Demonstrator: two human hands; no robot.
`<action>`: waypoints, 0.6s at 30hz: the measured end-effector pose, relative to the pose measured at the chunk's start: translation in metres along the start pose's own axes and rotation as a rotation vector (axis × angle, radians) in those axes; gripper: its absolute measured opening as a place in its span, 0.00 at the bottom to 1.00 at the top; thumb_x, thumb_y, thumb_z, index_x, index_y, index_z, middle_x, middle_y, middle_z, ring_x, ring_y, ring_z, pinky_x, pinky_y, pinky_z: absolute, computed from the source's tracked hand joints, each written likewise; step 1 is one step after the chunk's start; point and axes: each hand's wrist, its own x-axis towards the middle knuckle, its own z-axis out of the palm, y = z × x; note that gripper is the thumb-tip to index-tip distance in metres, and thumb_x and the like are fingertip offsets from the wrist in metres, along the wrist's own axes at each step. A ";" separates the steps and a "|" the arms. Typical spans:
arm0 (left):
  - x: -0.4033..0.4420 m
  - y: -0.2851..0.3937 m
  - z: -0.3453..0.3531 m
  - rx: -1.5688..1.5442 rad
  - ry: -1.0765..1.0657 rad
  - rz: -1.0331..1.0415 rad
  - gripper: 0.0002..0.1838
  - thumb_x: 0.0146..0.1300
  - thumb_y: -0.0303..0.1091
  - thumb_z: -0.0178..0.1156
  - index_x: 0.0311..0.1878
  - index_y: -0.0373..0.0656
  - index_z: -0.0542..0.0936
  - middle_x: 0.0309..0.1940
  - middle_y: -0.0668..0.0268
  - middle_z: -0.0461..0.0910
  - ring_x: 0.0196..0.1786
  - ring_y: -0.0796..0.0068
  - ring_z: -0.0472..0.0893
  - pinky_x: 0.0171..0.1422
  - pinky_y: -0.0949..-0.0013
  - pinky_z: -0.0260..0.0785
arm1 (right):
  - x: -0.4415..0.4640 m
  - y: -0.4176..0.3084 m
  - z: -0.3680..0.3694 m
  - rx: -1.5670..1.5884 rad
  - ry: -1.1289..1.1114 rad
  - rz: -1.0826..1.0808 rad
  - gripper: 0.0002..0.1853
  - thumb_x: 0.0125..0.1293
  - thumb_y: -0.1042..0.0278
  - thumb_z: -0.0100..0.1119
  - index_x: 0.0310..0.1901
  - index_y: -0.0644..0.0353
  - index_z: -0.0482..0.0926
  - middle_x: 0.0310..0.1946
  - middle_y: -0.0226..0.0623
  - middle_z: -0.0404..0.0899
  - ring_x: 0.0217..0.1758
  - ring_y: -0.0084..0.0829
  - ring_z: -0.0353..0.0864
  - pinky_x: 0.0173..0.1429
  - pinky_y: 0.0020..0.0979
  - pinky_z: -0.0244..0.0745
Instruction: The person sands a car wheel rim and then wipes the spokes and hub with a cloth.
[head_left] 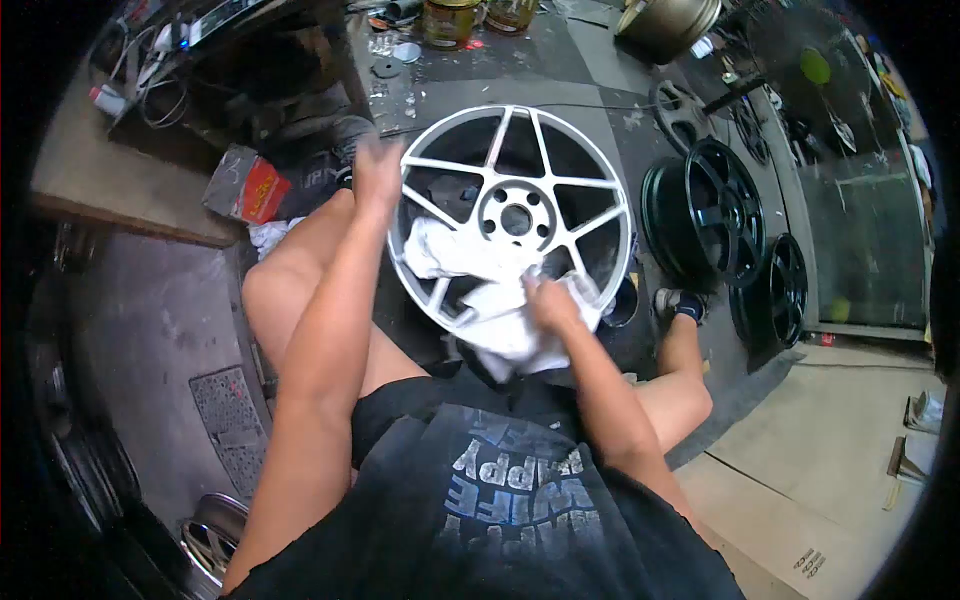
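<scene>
A white multi-spoke wheel rim (518, 112) lies face up between my knees. Its hub has several bolt holes around a centre bore. My left hand (378, 172) is at the rim's left edge, smeared by motion, so its grip is unclear. My right hand (549, 303) is closed on a white cloth (510, 325) at the lower part of the wheel. The cloth is bunched and spreads across the lower spokes, hanging over the near edge toward my lap.
Dark green wheel rims (725, 212) stand at the right beside a glass panel (865, 235). A bronze rim (668, 25) and tins (450, 22) are at the back. On the left are a red and grey box (248, 185) and a wooden bench (130, 200). Cardboard (800, 500) lies lower right.
</scene>
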 end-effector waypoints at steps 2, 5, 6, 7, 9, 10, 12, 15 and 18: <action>-0.017 0.105 0.027 0.065 -0.177 0.350 0.26 0.70 0.38 0.66 0.67 0.37 0.75 0.54 0.56 0.84 0.57 0.67 0.82 0.62 0.64 0.74 | -0.029 -0.017 0.018 0.054 0.118 -0.128 0.28 0.76 0.47 0.50 0.50 0.70 0.82 0.43 0.68 0.84 0.50 0.64 0.85 0.59 0.56 0.78; -0.057 0.138 0.068 -0.052 -0.597 0.463 0.23 0.72 0.33 0.63 0.69 0.46 0.76 0.58 0.62 0.83 0.61 0.72 0.81 0.66 0.68 0.73 | -0.055 -0.020 0.014 0.105 0.032 -0.149 0.23 0.73 0.53 0.54 0.50 0.70 0.82 0.42 0.69 0.83 0.49 0.64 0.85 0.59 0.56 0.78; -0.075 0.136 0.079 0.050 -0.727 0.433 0.24 0.71 0.36 0.64 0.69 0.46 0.76 0.59 0.60 0.82 0.63 0.69 0.80 0.68 0.66 0.72 | -0.061 -0.012 0.008 0.134 0.027 -0.202 0.22 0.73 0.54 0.55 0.50 0.70 0.82 0.42 0.69 0.83 0.50 0.64 0.84 0.58 0.56 0.77; -0.096 0.132 0.088 0.150 -0.853 0.396 0.26 0.70 0.39 0.65 0.69 0.46 0.76 0.61 0.59 0.82 0.65 0.66 0.80 0.70 0.64 0.71 | -0.067 0.001 -0.004 0.160 0.016 -0.255 0.22 0.73 0.55 0.56 0.50 0.70 0.82 0.43 0.68 0.83 0.51 0.64 0.84 0.58 0.55 0.77; -0.143 0.119 0.103 0.351 -1.001 0.554 0.32 0.68 0.47 0.68 0.72 0.47 0.74 0.62 0.54 0.81 0.66 0.57 0.80 0.71 0.59 0.71 | -0.095 0.011 -0.066 0.333 -0.254 -0.163 0.20 0.73 0.59 0.58 0.55 0.71 0.82 0.45 0.61 0.86 0.52 0.50 0.86 0.58 0.44 0.77; -0.159 0.101 0.114 0.283 -1.109 0.529 0.37 0.65 0.52 0.68 0.74 0.47 0.72 0.62 0.50 0.81 0.65 0.53 0.81 0.71 0.57 0.71 | -0.109 0.028 -0.081 0.573 -0.241 -0.388 0.12 0.74 0.63 0.59 0.47 0.65 0.82 0.32 0.32 0.81 0.33 0.24 0.76 0.39 0.32 0.74; -0.177 0.090 0.118 0.265 -1.339 0.341 0.47 0.62 0.59 0.69 0.78 0.45 0.65 0.60 0.44 0.81 0.62 0.47 0.82 0.70 0.56 0.71 | -0.138 0.033 -0.105 1.126 -0.029 -0.285 0.16 0.74 0.62 0.62 0.53 0.66 0.82 0.40 0.29 0.83 0.39 0.24 0.80 0.43 0.27 0.75; -0.212 0.075 0.111 0.192 -1.419 0.112 0.54 0.57 0.67 0.71 0.75 0.35 0.66 0.54 0.38 0.83 0.56 0.43 0.85 0.63 0.56 0.76 | -0.153 0.042 -0.137 1.539 0.537 -0.289 0.38 0.79 0.37 0.44 0.71 0.67 0.68 0.64 0.51 0.77 0.66 0.48 0.79 0.71 0.52 0.75; -0.261 0.060 0.098 0.225 -1.667 0.167 0.34 0.66 0.58 0.65 0.58 0.33 0.79 0.42 0.38 0.86 0.46 0.42 0.87 0.54 0.50 0.78 | -0.170 0.030 -0.175 1.922 0.570 -0.507 0.43 0.78 0.31 0.39 0.76 0.66 0.63 0.70 0.54 0.71 0.72 0.52 0.73 0.79 0.56 0.65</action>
